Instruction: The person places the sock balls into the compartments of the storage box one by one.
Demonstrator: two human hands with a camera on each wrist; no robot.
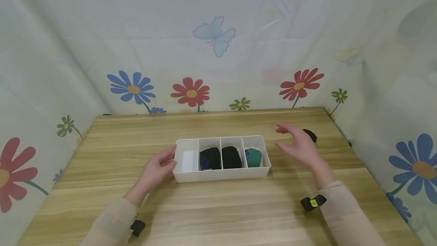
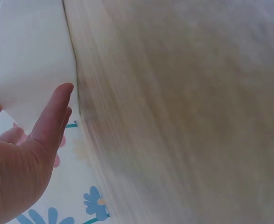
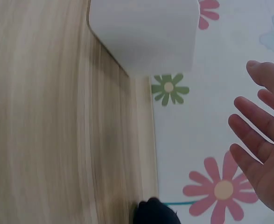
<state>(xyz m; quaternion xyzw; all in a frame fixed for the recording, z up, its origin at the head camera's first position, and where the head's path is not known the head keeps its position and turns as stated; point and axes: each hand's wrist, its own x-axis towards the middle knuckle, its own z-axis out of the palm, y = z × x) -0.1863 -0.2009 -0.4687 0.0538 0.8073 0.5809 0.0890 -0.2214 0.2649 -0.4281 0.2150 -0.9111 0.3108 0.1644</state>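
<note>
A white box (image 1: 222,174) with compartments in a row stands on the table. Its leftmost compartment (image 1: 187,160) is bare. Dark folded socks with blue marks (image 1: 210,159), black folded socks (image 1: 231,158) and teal ribbed folded socks (image 1: 253,157) fill the others. My left hand (image 1: 157,168) touches the box's left end, fingers fairly straight; in the left wrist view a finger (image 2: 57,105) lies along the white end wall (image 2: 31,51). Off the box's right end, my right hand (image 1: 298,145) hovers with fingers spread and nothing between them. Behind it lies a black bundle (image 1: 310,135), partly hidden.
The wood-grain table (image 1: 218,212) ends at a flower-printed cloth (image 1: 218,71) at the back and both sides. Black wrist devices sit at both sleeves, one by the left (image 1: 137,227) and one by the right (image 1: 313,202).
</note>
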